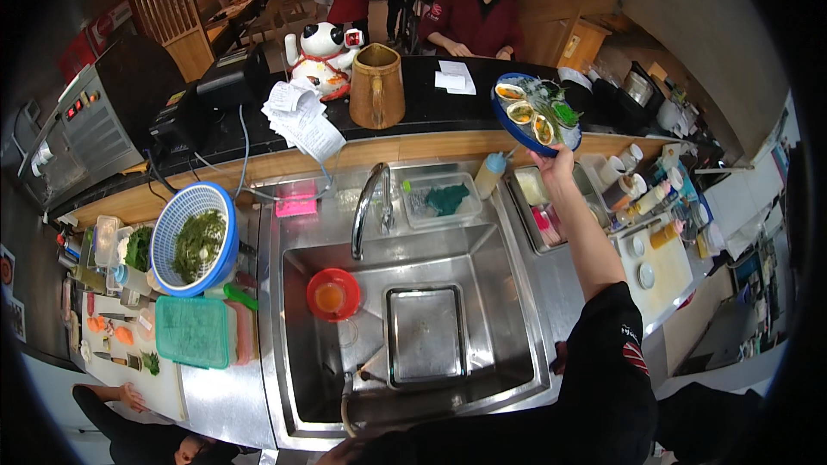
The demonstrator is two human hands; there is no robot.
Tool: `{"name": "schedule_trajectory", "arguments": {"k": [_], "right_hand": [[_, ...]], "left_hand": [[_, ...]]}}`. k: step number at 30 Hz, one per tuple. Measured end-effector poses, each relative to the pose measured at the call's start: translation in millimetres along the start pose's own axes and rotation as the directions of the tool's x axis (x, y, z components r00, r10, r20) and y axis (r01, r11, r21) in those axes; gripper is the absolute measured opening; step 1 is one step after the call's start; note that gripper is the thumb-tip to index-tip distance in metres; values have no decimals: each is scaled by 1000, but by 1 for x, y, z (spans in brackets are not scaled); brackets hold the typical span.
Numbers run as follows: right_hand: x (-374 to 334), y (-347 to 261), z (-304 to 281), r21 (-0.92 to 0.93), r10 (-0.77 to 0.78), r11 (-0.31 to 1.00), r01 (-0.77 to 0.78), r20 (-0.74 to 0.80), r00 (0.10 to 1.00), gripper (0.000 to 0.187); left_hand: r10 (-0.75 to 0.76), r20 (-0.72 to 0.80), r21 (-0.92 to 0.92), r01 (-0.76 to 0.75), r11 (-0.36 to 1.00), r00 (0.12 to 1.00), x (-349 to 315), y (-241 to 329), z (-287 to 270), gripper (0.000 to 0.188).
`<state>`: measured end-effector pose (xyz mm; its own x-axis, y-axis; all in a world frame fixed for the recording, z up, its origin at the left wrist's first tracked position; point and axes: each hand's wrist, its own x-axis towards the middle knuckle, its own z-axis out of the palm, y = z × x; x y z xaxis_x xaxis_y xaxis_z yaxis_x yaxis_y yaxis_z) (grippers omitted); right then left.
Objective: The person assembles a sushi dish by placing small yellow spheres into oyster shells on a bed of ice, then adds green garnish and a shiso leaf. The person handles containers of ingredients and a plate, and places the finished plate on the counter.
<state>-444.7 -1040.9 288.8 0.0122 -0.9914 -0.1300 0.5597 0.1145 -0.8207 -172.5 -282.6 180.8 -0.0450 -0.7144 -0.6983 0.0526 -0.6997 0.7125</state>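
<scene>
My right hand (551,159) is raised toward the black counter and grips a blue plate (514,125) from below. The plate carries several open shells with filling and green garnish. My right forearm stretches up from the lower right in a black sleeve. My left hand (332,455) shows only as a sliver at the bottom edge, below the steel sink (508,293); whether it holds anything is hidden.
In the sink lie a red bowl (333,294) and a steel tray (425,334) under a tap (366,207). A blue colander of greens (195,239) and green board (195,331) sit left. Behind the counter with a brown jug (376,86) stands a person in dark red (474,21). Another person's arm (112,396) works lower left.
</scene>
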Motion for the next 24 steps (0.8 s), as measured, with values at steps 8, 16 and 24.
{"name": "schedule_trajectory", "arguments": {"k": [8, 16, 24], "right_hand": [[89, 7, 35, -26, -39, 999, 38, -59, 997, 41], [120, 13, 56, -55, -102, 994, 95, -151, 983, 41], [84, 20, 35, 28, 27, 999, -32, 156, 987, 62]], "left_hand": [[24, -31, -239, -31, 970, 999, -20, 23, -18, 51], [-201, -92, -517, 126, 847, 975, -14, 52, 2, 47], [8, -69, 40, -5, 999, 998, 24, 24, -11, 52]]}}
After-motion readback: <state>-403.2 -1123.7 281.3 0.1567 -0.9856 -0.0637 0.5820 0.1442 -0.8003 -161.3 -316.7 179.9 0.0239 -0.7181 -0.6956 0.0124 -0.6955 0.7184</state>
